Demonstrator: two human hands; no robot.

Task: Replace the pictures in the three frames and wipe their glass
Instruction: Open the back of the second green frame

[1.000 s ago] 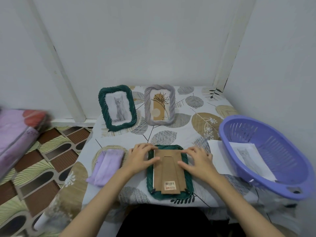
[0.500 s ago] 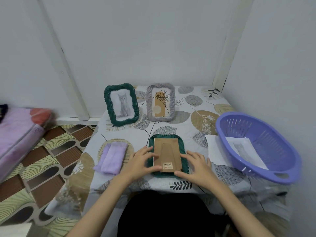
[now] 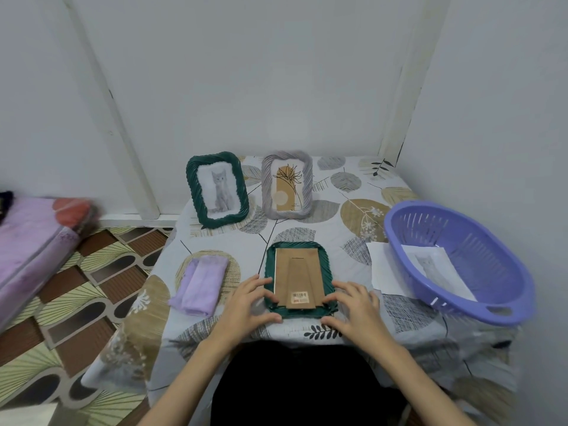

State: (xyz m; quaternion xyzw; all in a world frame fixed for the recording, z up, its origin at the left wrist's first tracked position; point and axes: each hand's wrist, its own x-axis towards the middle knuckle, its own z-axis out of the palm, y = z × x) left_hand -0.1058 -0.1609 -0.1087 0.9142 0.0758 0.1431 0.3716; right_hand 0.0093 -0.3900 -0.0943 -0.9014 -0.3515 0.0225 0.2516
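Folded purple cloth (image 3: 199,281) sits left of my left hand (image 3: 246,305). Both hands, fingers spread, rest on the near corners of the face-down green frame (image 3: 326,272); right hand (image 3: 353,309) opposite. Cat frame (image 3: 217,189) and grey frame (image 3: 287,184) stand behind it. Purple basket (image 3: 504,305) far right, over loose paper (image 3: 381,272).
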